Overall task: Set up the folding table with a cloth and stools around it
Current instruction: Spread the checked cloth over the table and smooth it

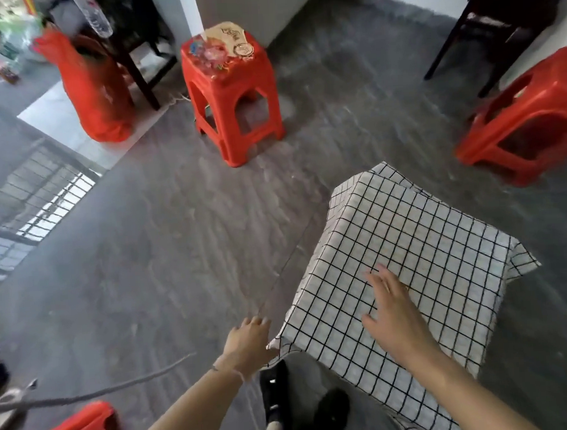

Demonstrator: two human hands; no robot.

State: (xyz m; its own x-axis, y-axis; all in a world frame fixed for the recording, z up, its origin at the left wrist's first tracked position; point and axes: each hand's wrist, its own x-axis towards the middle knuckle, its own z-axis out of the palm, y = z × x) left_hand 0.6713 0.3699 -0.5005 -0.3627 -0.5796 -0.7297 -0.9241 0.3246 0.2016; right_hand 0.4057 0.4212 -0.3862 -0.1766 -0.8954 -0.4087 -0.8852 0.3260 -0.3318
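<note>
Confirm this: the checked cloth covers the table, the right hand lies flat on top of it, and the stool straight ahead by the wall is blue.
One thing is wrong: the stool by the wall is red, not blue, as the head view shows. The rest holds: the checked cloth covers the table and the right hand lies flat on top of it.

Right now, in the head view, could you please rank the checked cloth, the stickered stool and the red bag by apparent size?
1. Cloth, clearly largest, though nearest the camera.
2. Stool and bag look alike; not ranked.
</note>
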